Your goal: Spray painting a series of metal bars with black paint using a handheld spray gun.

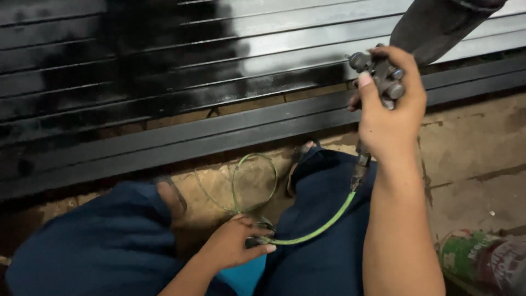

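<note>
Head view, right hand (392, 118): wrapped tight around spray gun (383, 77), nozzle just short of black-painted shutter (164, 66).
Left hand (235, 246): pinching green hose (318, 230) running up to the gun.
Room: bare floor (476, 159) right of right hand; paint can (482, 260) below.

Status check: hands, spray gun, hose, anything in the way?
Right hand gripping spray gun, aimed at half-blackened shutter. Left hand pinching green hose low. Knees beside hose; nothing blocking.

Right hand (392, 118) is raised, forearm upright, fingers curled in a closed grip. Left hand (235, 246) rests low between the knees, fingers pinched.
</note>
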